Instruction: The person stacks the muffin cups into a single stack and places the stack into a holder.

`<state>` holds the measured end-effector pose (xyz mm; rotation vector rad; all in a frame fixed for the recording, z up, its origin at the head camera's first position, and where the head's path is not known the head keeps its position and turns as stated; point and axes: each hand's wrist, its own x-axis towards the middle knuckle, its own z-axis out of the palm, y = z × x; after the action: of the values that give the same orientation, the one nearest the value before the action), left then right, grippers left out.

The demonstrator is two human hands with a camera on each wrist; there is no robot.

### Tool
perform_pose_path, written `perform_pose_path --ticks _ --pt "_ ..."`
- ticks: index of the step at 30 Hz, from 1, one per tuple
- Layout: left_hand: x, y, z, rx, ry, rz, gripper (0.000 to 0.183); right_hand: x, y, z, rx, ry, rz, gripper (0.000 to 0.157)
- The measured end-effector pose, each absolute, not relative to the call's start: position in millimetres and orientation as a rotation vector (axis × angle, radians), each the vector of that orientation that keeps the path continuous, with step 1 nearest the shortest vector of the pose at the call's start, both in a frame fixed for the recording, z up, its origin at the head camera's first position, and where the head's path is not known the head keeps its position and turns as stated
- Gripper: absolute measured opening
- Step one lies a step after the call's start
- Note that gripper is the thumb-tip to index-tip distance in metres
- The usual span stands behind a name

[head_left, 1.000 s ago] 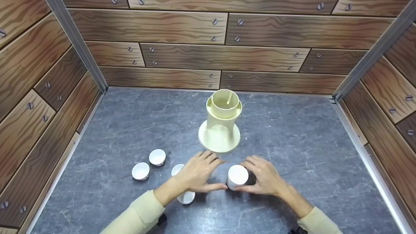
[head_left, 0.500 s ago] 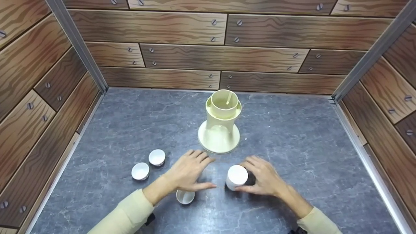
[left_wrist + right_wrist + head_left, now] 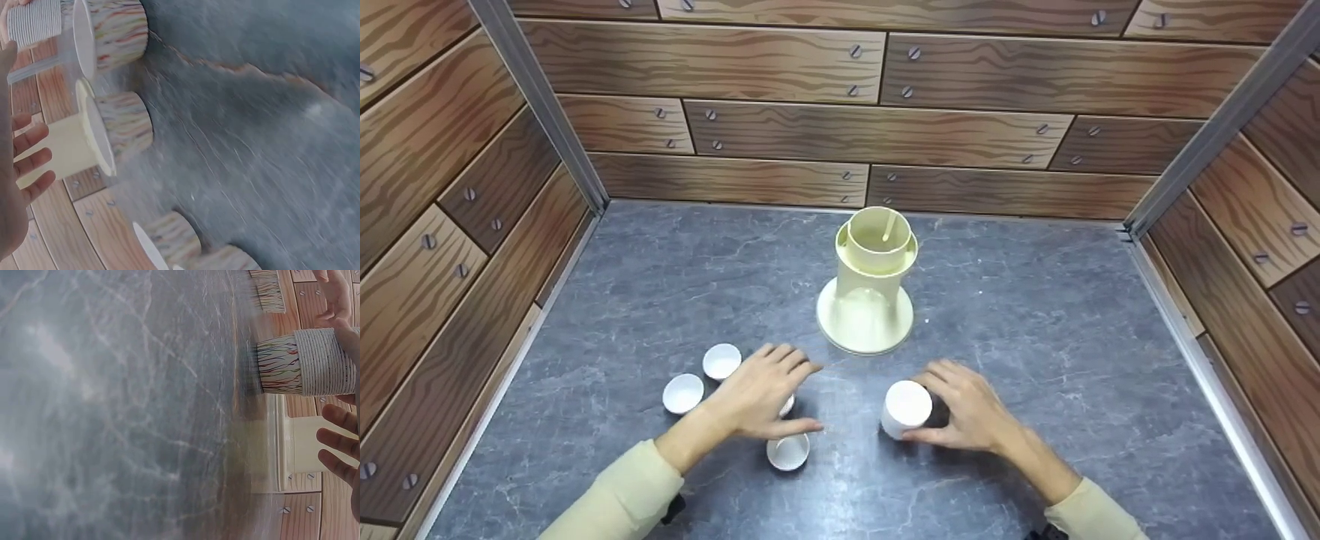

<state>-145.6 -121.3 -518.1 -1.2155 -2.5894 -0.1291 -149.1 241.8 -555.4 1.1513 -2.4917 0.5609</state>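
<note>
My right hand [image 3: 966, 409] grips a stack of paper baking cups [image 3: 907, 409] between thumb and forefinger, on the right of the middle. In the right wrist view the stack [image 3: 323, 363] stands upright, its ridged rims above a streaked, coloured lowest cup. My left hand [image 3: 754, 394] is spread and holds nothing. It hovers above single baking cups: one cup [image 3: 788, 453] shows below the thumb, another cup [image 3: 788, 406] is mostly hidden behind the hand. Two more, a cup [image 3: 683, 394] and a cup [image 3: 722, 362], stand to its left.
A cream cylindrical dispenser [image 3: 867, 315] on a round foot, with an inner tube, stands behind the hands. Wood-patterned walls [image 3: 780, 135] with metal edge strips [image 3: 1207, 420] enclose the grey marbled table [image 3: 1035, 300].
My left hand has moved left, away from the stack, across the single cups, fingers still spread. My right hand and the stack have stayed in place.
</note>
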Motion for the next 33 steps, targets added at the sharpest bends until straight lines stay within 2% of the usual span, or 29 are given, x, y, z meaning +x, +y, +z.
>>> perform_pose_path --ticks 22,33 --pt "-147 -160 -528 -1.194 -2.528 0.025 0.087 -149 241 -555 1.157 -2.462 0.562 0.068" --pt "-142 -169 -536 -1.13 -2.599 0.038 0.074 -149 241 -554 1.148 -2.477 0.555 0.068"
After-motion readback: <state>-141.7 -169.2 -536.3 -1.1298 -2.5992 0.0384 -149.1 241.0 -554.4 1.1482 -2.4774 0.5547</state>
